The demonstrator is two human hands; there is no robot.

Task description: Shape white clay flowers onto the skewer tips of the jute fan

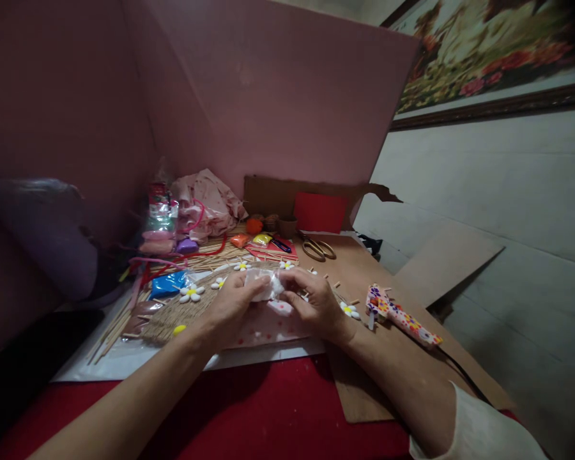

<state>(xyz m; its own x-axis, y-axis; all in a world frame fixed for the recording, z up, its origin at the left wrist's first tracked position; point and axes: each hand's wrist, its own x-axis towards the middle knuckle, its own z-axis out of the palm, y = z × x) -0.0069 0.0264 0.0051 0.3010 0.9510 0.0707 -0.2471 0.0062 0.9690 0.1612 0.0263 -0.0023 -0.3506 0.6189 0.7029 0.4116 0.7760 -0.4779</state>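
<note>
Both hands meet over the middle of the work surface around a small clear plastic packet (275,287) with something white in it. My left hand (234,297) grips its left side, thumb on top. My right hand (316,303) pinches its right side with bent fingers. Below them lies pale pink cloth or paper with red dots (261,329), partly hidden by the hands. Behind and left spreads a twine-covered curved piece (165,322) with short sticks jutting from its edge. White flowers with yellow centres, such as the flower (191,292), sit along it.
A blue packet (167,284), thin sticks (108,335) and bagged coloured clay (160,223) lie left. Scissors (317,248) and a red card (320,213) are at the back. A flower-patterned glue gun (402,316) with a cord rests on cardboard (359,390) at right.
</note>
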